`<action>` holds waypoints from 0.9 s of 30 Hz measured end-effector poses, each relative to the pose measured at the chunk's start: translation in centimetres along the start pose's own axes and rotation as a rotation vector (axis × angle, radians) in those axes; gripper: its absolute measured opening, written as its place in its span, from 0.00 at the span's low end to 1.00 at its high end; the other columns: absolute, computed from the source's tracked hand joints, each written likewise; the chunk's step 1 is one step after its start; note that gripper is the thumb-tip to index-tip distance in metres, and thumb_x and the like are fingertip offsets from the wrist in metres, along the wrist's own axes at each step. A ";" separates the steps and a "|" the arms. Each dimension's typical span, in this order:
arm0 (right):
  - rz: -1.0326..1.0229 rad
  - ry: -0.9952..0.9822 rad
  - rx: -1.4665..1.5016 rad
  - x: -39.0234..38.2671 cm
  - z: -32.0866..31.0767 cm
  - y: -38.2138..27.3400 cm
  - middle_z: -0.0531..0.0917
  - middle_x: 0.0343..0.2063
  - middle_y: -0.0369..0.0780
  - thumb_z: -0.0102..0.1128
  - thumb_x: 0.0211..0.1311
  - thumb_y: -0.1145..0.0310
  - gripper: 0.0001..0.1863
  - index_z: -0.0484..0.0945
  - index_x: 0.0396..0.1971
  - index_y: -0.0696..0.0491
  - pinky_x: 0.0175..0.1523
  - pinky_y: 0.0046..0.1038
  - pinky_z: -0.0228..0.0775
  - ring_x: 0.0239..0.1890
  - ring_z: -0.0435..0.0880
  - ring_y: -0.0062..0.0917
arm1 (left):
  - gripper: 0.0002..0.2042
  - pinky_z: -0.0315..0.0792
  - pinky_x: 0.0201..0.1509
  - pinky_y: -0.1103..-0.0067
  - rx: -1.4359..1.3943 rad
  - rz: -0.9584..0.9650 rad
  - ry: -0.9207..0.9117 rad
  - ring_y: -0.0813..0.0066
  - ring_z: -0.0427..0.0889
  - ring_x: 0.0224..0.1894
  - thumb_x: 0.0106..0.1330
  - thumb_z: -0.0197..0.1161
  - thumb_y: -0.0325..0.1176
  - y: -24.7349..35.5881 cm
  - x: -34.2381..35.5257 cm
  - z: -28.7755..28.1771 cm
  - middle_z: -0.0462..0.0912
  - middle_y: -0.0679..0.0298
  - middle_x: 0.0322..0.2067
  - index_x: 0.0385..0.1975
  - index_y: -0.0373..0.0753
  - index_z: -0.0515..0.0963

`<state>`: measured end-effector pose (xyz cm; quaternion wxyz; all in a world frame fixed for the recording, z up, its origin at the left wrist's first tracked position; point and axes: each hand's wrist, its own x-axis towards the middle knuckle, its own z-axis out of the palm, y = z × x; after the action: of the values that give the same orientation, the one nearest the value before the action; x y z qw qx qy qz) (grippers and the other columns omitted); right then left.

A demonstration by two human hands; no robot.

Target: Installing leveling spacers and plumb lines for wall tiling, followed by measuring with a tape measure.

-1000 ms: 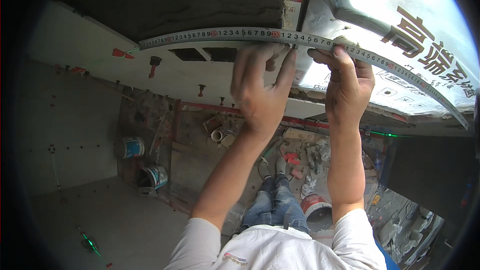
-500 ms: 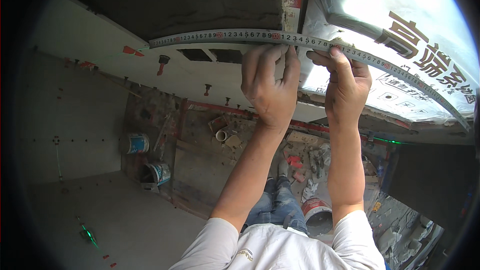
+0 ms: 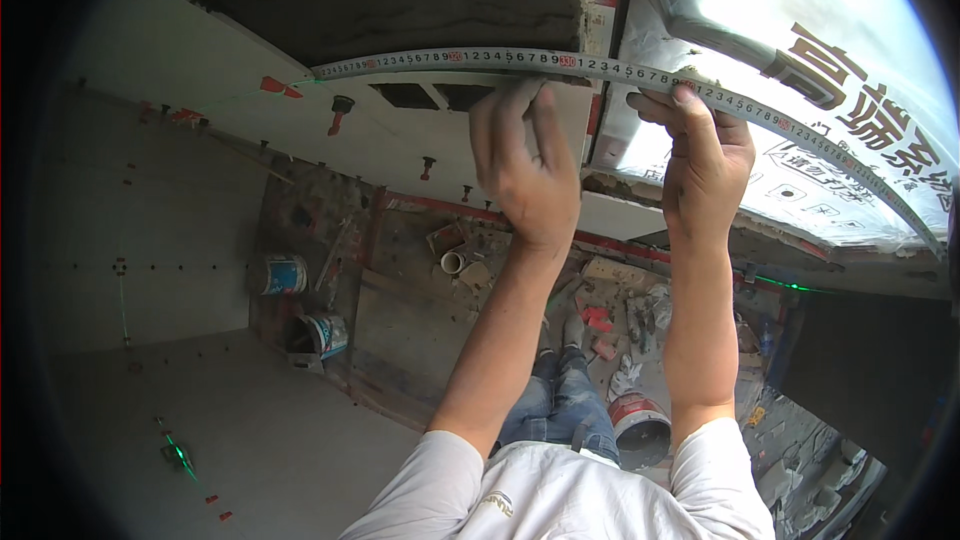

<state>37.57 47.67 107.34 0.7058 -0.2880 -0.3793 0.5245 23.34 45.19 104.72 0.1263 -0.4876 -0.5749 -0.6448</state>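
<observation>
A long steel tape measure [image 3: 490, 58] arches across the top of a pale wall tile [image 3: 545, 100] and on over a plastic-covered window or door [image 3: 880, 50]. My right hand [image 3: 708, 165] pinches the tape between thumb and fingers, in front of the plastic, right of the tile's end. Just under the tape, my left hand [image 3: 528, 160] is raised at the tile's upper edge, apart from the tape. Its fingers are curled together toward the thumb. Whether something small sits between them I cannot make out.
Dark bare wall [image 3: 400, 0] lies above the tile. Red levelling wedges [image 3: 340, 112] stick out along tile joints. Below stand a blue-and-white bucket [image 3: 284, 275], another bucket [image 3: 325, 335] and a red-rimmed bucket [image 3: 640, 430] near my legs. Debris litters the floor [image 3: 400, 320]. Green laser light [image 3: 795, 287] shows at right.
My left hand has drawn back from the tape and shifted left along the tile's edge. My right hand still pinches the tape. The whole view has shifted slightly.
</observation>
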 end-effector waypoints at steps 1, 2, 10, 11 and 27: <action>0.003 -0.007 0.015 -0.1 0.0 0.1 0.90 0.40 0.47 0.68 0.73 0.74 0.11 0.84 0.47 0.65 0.55 0.38 0.88 0.41 0.94 0.37 | 0.05 0.80 0.46 0.69 0.001 0.001 0.003 0.65 0.86 0.42 0.75 0.71 0.28 -0.4 0.0 -0.4 0.84 0.61 0.41 0.43 0.34 0.85; 0.006 -0.011 0.024 -0.2 -0.3 0.2 0.90 0.40 0.47 0.68 0.73 0.74 0.11 0.84 0.47 0.65 0.55 0.38 0.88 0.41 0.94 0.37 | 0.05 0.80 0.46 0.69 -0.045 0.135 -0.054 0.64 0.85 0.42 0.73 0.72 0.27 -0.5 -0.1 -1.0 0.84 0.61 0.41 0.45 0.35 0.87; 0.005 0.002 0.018 0.0 -0.4 0.5 0.90 0.40 0.47 0.68 0.73 0.74 0.11 0.84 0.48 0.65 0.55 0.39 0.88 0.41 0.94 0.36 | 0.17 0.80 0.45 0.68 -0.068 0.472 -0.390 0.62 0.86 0.42 0.60 0.76 0.20 -2.6 3.3 -1.9 0.85 0.61 0.42 0.49 0.41 0.90; 0.005 0.014 0.008 -0.1 -0.3 0.6 0.90 0.40 0.46 0.68 0.73 0.74 0.10 0.84 0.48 0.65 0.55 0.38 0.88 0.41 0.94 0.36 | 0.20 0.81 0.44 0.67 -0.063 0.541 -0.417 0.61 0.85 0.42 0.57 0.75 0.20 -3.1 3.8 -2.1 0.84 0.62 0.42 0.51 0.40 0.89; 0.007 -0.032 0.027 0.1 -0.6 0.4 0.90 0.41 0.46 0.67 0.74 0.74 0.10 0.84 0.49 0.64 0.55 0.38 0.88 0.43 0.94 0.36 | 0.22 0.81 0.39 0.69 -0.104 0.733 -0.410 0.64 0.84 0.37 0.52 0.75 0.21 -4.8 5.1 -1.5 0.82 0.64 0.39 0.51 0.36 0.88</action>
<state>37.82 47.85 106.70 0.7016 -0.2713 -0.3823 0.5367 16.68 47.41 105.90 0.2054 -0.7837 -0.3433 -0.4751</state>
